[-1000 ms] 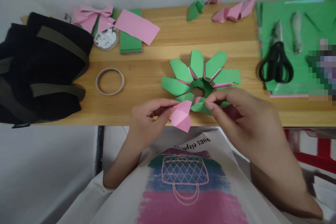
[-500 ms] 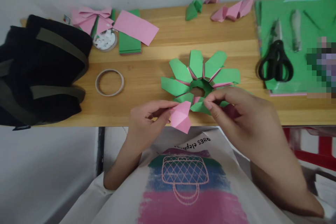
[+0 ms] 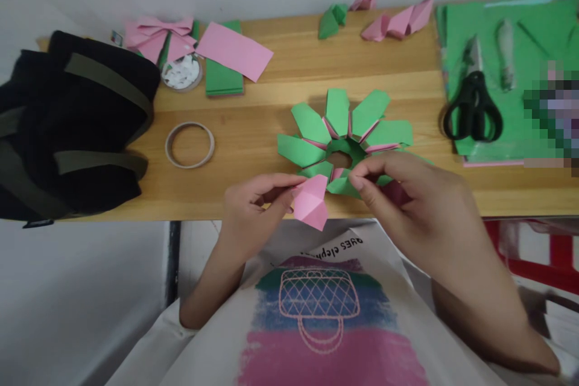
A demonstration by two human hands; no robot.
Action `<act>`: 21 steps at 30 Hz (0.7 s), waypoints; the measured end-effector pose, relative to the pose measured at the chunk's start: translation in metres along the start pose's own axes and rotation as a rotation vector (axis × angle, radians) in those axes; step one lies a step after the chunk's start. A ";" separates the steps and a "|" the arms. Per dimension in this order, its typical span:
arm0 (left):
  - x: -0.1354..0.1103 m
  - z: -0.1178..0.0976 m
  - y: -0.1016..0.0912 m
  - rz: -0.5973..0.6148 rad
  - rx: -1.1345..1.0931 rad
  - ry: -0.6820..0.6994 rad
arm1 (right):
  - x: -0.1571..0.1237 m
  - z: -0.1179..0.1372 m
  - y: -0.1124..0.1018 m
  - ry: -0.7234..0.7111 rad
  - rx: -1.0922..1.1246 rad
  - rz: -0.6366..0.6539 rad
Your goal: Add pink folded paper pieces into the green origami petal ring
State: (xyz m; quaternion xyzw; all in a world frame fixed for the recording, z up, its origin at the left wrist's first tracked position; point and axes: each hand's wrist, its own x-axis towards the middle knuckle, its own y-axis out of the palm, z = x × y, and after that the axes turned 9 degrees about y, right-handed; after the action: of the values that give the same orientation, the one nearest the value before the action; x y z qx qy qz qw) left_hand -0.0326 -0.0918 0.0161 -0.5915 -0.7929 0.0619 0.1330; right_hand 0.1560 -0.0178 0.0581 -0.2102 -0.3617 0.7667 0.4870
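The left hand [image 3: 260,208] is pinching folded pink paper [image 3: 311,202] at seven o'clock of the green paper flower [image 3: 355,149]; the right hand [image 3: 414,205] is pinching the flower's edge at five. The flower is lying on the table [image 3: 253,132]. Tape [image 3: 190,165] is sitting at nine o'clock, and pink bits [image 3: 400,23] are resting farther, at one.

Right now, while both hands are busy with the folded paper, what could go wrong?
The left hand pinches a pink folded piece by the table's near edge; if it slipped, it might fall off. The right hand pinches the green-and-pink paper ring, so squeezing hard could crease it. The dish of white bits sits close to the black bag; a bump might spill it.
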 end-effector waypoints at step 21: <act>-0.003 -0.005 0.000 0.000 0.048 -0.029 | 0.001 0.002 -0.001 0.024 -0.004 0.008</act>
State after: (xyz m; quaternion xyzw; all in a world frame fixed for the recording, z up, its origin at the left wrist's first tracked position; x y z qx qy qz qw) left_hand -0.0304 -0.0945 0.0205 -0.5873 -0.7929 0.0893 0.1357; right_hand 0.1550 -0.0176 0.0600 -0.2217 -0.3568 0.7653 0.4877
